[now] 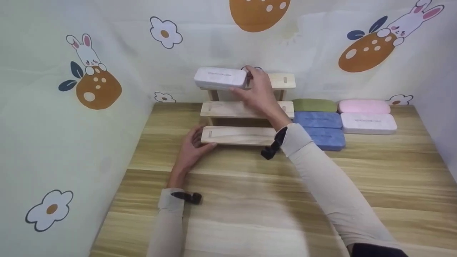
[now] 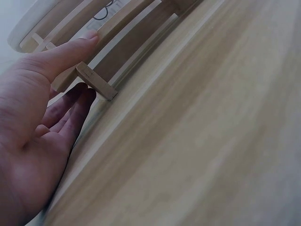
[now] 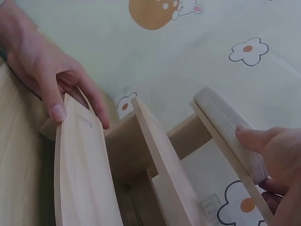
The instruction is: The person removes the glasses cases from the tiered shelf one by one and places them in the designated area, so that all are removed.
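Note:
A three-step wooden stand [image 1: 242, 136] stands against the back wall. On the left part of its top step lies a white glasses case [image 1: 219, 76] with small print on the lid. My right hand [image 1: 261, 92] holds that case by its right end, thumb along the front side. The right wrist view shows the thumb on the same case [image 3: 225, 127], which lies flat along the step. Down at the lowest step's left end, my left hand [image 1: 191, 151] grips the stand, thumb at the front edge and fingers behind the end.
Right of the stand are more glasses cases: a green one [image 1: 314, 105], a pink one [image 1: 364, 106], two blue ones [image 1: 317, 119] in front of the green, and a white one [image 1: 369, 125]. Patterned walls enclose the wooden table [image 1: 228, 200] at the back and sides.

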The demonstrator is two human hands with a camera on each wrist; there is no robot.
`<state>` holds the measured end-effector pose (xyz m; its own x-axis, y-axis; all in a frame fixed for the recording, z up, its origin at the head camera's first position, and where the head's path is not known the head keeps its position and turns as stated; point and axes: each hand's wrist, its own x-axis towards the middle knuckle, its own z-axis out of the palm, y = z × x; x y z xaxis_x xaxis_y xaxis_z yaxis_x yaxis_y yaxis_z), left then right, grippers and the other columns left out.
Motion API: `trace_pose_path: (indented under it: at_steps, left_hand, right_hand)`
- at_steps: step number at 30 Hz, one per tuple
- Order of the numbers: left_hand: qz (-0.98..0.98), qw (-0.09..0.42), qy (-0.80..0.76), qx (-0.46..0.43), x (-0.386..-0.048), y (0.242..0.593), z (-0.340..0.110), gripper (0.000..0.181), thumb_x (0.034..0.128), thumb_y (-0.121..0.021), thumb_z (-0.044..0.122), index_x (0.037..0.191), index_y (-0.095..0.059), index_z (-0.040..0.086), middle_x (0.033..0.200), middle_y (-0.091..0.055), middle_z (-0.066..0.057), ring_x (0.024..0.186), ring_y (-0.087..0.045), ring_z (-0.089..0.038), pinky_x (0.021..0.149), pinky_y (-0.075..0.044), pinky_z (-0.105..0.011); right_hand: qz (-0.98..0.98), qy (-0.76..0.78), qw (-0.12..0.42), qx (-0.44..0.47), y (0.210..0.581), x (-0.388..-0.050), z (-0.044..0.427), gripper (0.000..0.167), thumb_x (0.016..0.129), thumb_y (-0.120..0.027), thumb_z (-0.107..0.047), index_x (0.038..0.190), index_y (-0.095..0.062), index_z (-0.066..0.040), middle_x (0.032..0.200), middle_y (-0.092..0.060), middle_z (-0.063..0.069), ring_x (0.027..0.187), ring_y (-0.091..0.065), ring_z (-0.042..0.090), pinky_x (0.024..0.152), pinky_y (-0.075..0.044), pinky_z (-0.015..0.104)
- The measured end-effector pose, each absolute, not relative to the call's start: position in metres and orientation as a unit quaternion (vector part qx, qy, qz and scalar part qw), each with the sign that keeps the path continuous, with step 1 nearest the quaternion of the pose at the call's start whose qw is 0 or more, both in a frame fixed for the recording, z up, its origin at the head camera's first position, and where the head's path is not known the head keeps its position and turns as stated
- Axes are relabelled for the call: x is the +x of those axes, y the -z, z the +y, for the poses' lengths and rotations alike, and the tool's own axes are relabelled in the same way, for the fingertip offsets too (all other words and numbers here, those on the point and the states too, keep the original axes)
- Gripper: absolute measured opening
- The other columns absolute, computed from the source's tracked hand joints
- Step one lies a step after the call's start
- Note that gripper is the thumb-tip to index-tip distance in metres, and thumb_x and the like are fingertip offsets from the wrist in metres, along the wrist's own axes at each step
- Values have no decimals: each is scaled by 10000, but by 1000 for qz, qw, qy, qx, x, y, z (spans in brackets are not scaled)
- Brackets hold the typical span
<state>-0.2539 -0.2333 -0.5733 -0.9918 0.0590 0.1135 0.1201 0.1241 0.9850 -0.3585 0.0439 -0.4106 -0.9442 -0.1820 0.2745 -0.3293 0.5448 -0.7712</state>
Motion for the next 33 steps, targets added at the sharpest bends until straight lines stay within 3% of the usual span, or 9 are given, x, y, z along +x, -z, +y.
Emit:
trace_pose_path:
  at_steps: [9,16,24,33]
  left_hand:
    - [-756,25,652,-60,-255,573,-231,886,849,-957,223,1587,-492,69,1526,-619,-82,1439,-581,-259,1267,-453,-436]
    - [-748,19,662,-56,-254,572,-232,920,846,-960,222,1606,-468,62,1559,-594,-78,1458,-558,-251,1281,-431,-425]
    - [-746,22,663,-62,-254,572,-233,932,840,-964,229,1610,-465,65,1540,-611,-63,1426,-583,-242,1261,-453,-423]
    - [-752,30,656,-68,-254,572,-233,900,847,-960,239,1595,-489,75,1530,-623,-49,1414,-597,-223,1247,-469,-401]
  right_hand:
    - [-852,-501,87,126,413,-355,54,757,854,-944,-395,1492,-629,-139,1438,-621,50,1346,-567,169,1187,-454,286]
    - [-804,-575,74,128,410,-350,71,762,852,-958,-296,1501,-611,-97,1470,-633,81,1356,-630,163,1156,-534,279]
    - [-772,-615,101,125,412,-341,86,773,831,-972,-309,1488,-625,-94,1442,-638,72,1352,-629,166,1148,-548,271]
    - [-691,-706,85,129,418,-321,102,772,842,-959,-178,1513,-598,-47,1490,-623,119,1370,-640,237,1136,-566,289]
